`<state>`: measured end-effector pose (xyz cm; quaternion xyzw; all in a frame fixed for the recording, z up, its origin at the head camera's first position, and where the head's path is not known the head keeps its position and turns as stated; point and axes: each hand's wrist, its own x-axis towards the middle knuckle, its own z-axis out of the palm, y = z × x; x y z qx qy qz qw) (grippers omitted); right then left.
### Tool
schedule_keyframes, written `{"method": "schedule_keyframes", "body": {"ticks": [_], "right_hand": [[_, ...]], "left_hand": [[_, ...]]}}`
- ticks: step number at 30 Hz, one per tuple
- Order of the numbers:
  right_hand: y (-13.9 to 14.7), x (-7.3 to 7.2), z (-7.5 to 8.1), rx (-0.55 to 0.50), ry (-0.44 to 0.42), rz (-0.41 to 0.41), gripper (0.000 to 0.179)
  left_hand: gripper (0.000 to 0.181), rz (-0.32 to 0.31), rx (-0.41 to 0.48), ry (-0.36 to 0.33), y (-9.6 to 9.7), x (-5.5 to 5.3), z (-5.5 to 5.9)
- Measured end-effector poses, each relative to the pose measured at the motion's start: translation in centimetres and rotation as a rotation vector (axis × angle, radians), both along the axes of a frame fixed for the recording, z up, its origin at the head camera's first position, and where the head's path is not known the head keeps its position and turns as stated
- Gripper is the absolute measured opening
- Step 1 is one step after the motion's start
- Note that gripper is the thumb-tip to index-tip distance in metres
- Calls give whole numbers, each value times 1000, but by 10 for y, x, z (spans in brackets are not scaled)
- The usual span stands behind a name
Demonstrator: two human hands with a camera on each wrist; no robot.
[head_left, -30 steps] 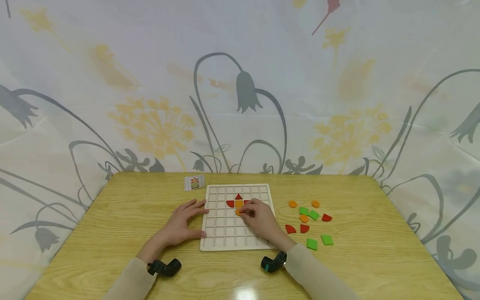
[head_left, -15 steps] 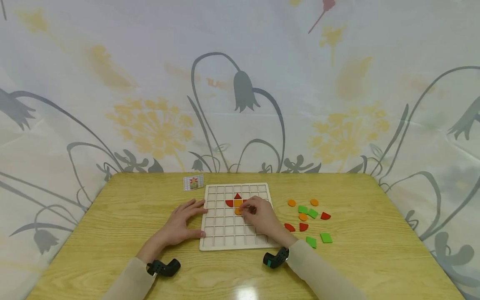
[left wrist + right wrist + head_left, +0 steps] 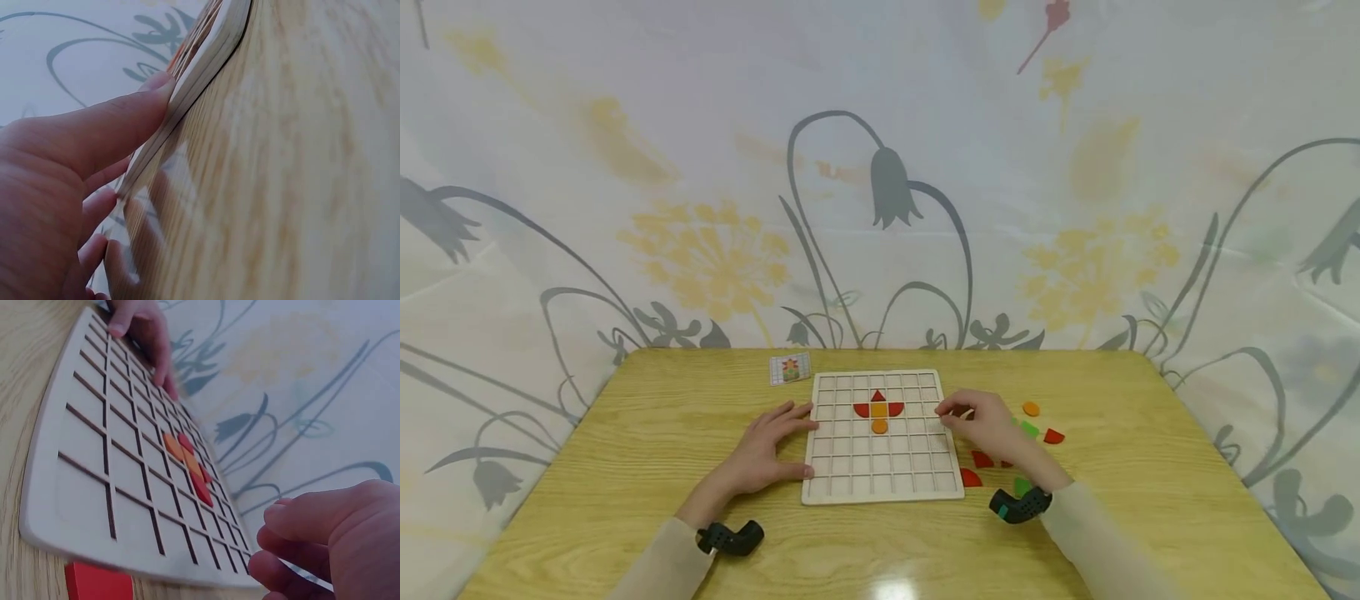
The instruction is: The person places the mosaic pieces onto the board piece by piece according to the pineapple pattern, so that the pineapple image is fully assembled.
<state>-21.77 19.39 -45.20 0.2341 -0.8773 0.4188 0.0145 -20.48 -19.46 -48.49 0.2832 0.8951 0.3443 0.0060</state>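
A pale grid board (image 3: pixel 850 479) lies on the table. It bears a red triangle (image 3: pixel 877 396), an orange square (image 3: pixel 879 411), red quarter circles (image 3: pixel 861 410) on both sides of the square, and an orange disc (image 3: pixel 879 427) just below it. At the board's left edge my left hand (image 3: pixel 763 450) rests with fingers spread, thumb and fingertips against the rim, as the left wrist view shows. My right hand (image 3: pixel 988 427) is over the board's right edge, fingers loosely bent. No piece shows between its thumb and fingers (image 3: pixel 269 565) in the right wrist view.
Right of the board lie loose pieces, partly hidden by the right hand and arm: an orange disc (image 3: pixel 1031 409), green squares (image 3: pixel 1028 429) and red quarter circles (image 3: pixel 1054 437). Another red piece (image 3: pixel 972 477) lies beside the board's near right corner. A pattern card (image 3: pixel 790 368) lies behind the board's left corner.
My right hand has let go of the orange disc, which stays on the board, and has moved right to the board's edge. The left hand has stayed in place.
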Motion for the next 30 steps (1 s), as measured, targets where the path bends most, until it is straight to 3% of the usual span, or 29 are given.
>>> {"method": "schedule_keyframes", "body": {"ticks": [4,12,19,30], "right_hand": [[24,6,3,50,-52,11,13],[50,15,3,161,-74,77,16],[54,21,-4,175,-108,156,22],[48,21,0,257,-89,173,22]], "left_hand": [[63,0,1,0,0,0,-1],[62,5,-6,2,0,-1,0],[63,15,-22,9,-1,1,-1],[62,2,-14,11,0,-2,0]]}}
